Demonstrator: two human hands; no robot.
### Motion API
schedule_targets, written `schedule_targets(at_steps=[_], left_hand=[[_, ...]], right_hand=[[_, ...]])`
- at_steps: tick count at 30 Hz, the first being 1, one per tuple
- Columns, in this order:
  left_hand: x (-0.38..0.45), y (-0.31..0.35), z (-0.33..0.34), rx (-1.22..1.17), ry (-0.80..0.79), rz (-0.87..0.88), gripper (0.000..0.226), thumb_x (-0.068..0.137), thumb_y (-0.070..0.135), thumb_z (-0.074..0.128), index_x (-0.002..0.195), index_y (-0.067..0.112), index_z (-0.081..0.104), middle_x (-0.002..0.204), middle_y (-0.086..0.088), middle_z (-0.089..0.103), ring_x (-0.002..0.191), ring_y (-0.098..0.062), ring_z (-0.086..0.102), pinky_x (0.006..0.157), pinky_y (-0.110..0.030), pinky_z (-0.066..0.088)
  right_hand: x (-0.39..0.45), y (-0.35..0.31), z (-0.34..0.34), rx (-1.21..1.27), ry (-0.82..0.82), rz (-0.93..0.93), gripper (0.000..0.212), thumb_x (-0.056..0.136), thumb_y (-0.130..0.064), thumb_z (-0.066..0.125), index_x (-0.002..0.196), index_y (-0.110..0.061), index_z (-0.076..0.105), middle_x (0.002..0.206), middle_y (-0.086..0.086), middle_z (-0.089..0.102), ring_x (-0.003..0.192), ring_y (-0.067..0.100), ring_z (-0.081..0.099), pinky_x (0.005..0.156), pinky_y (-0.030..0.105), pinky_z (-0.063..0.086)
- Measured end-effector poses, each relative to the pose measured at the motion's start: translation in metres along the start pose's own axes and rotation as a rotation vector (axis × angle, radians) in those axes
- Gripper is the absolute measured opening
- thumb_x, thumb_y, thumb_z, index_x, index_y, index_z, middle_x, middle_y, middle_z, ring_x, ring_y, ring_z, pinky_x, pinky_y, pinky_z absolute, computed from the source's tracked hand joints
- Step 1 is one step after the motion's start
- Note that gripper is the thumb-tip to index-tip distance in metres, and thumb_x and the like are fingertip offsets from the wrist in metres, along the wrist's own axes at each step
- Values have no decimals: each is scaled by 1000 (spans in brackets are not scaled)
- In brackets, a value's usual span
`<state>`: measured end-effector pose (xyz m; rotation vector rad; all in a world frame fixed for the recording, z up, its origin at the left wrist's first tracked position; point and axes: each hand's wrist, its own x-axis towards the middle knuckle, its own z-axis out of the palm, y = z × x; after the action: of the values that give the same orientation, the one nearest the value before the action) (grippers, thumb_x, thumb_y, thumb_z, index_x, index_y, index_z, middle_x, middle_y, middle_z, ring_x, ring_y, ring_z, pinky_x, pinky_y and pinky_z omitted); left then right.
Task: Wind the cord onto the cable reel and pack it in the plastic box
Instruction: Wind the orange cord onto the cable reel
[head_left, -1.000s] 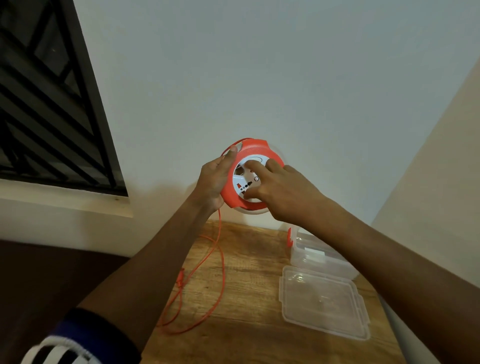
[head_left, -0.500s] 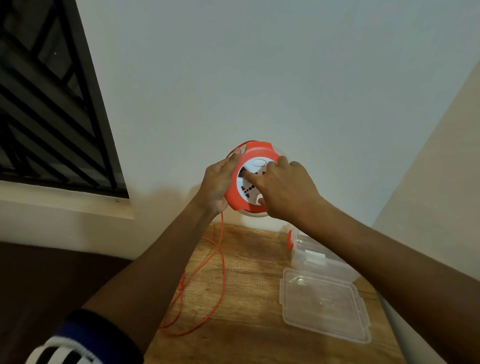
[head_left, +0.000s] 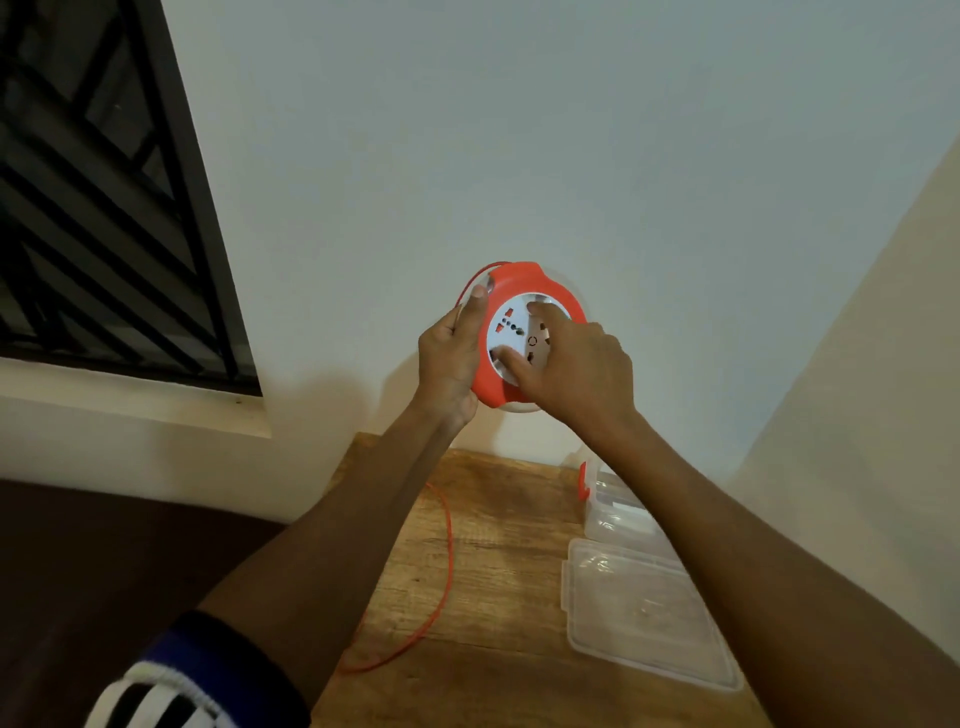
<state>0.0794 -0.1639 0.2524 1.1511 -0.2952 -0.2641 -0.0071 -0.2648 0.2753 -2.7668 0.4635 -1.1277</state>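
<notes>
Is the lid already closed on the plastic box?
No, the clear lid lies flat on the wooden table, in front of the open plastic box.

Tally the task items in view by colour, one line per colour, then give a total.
Orange: 2 – the cable reel held up in both hands, and the cord trailing onto the wooden table.
Clear plastic: 2 – the plastic box and its lid, lying apart beside it.
Total: 4
</notes>
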Motion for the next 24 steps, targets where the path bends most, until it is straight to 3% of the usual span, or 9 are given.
schedule_targets(at_steps=[4,6,8,10,13,15,17,20,24], left_hand=[[0,-4,8,10,47,17,25,89,61,66,99,39,75,93,13,81,86,-16,79,65,-34,65],[2,-7,5,25,55,21,27,89,61,66,101,39,74,93,13,81,87,-18,79,68,-35,66],[4,-10,1,12,48,-2,29,90,61,65,105,37,73,97,10,81,90,-21,79,73,-40,67],[5,-11,-2,-12,18,-17,39,91,60,65,116,32,73,107,4,80,96,-25,78,81,-48,65],[6,-7,-5,-17,-3,-18,49,92,61,64,126,27,69,114,-1,79,100,-28,77,88,-55,62],[6,-3,-7,3,-15,-14,48,93,60,62,127,27,69,116,-2,78,101,-29,77,90,-56,61],[7,-1,-10,6,-40,-8,42,94,58,62,122,29,71,116,-2,78,104,-29,76,91,-55,61],[5,1,-11,44,-70,-1,26,95,55,61,108,36,73,108,4,80,101,-26,76,86,-47,64],[4,3,-13,67,-87,3,25,97,53,60,110,36,71,110,2,79,100,-26,76,84,-47,64]], right_hand=[[5,-1,3,535,-32,450,44,88,-52,54,126,-31,60,131,-2,61,115,23,60,92,45,54],[3,-2,1,759,-149,607,46,88,-40,61,133,-30,56,138,-1,55,119,24,57,92,45,55],[-2,-4,-2,806,-246,641,58,86,-39,66,140,-26,48,141,0,52,118,25,57,87,45,57],[-8,-7,-6,660,-262,501,66,82,-40,69,140,-23,44,138,1,53,112,24,60,83,40,58],[-16,-8,-19,182,-127,66,47,84,-33,66,129,-23,54,118,2,68,96,24,67,74,31,54],[-13,-4,-28,-54,-125,-200,38,86,-24,66,124,-24,60,127,6,62,104,28,64,78,38,56],[-7,-1,-35,-195,-258,-385,41,85,-20,69,125,-28,60,141,8,46,118,30,53,80,41,56],[0,2,-41,-390,-352,-505,56,83,-18,71,133,-36,51,148,11,32,121,32,48,77,39,52],[2,1,-45,-496,-354,-551,65,85,-25,71,140,-37,39,139,18,43,117,37,52,85,44,50]])
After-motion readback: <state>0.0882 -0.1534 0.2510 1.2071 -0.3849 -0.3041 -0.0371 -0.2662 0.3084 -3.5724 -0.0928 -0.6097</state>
